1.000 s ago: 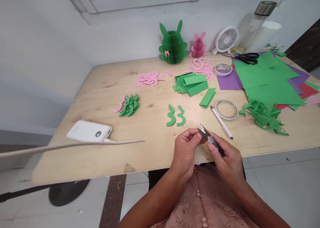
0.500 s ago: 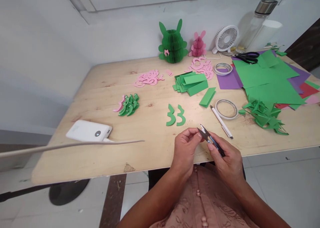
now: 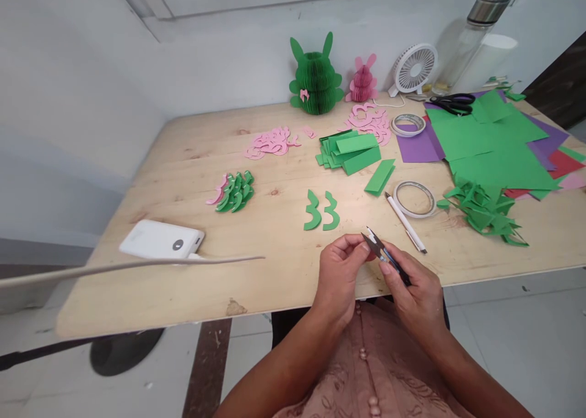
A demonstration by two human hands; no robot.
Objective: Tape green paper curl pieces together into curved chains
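Wooden table (image 3: 284, 253): nearer you than the pen (image 3: 406, 224), your right hand (image 3: 419, 287) grips snips (image 3: 378, 248), likely light and stiff, best held by the handles (image 3: 403, 276); your left hand (image 3: 339, 271) pinches, contents unclear.

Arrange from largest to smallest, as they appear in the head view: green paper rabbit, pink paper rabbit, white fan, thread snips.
Green paper rabbit
White fan
Pink paper rabbit
Unsure: thread snips, nearer the camera and partly covered by the right hand.
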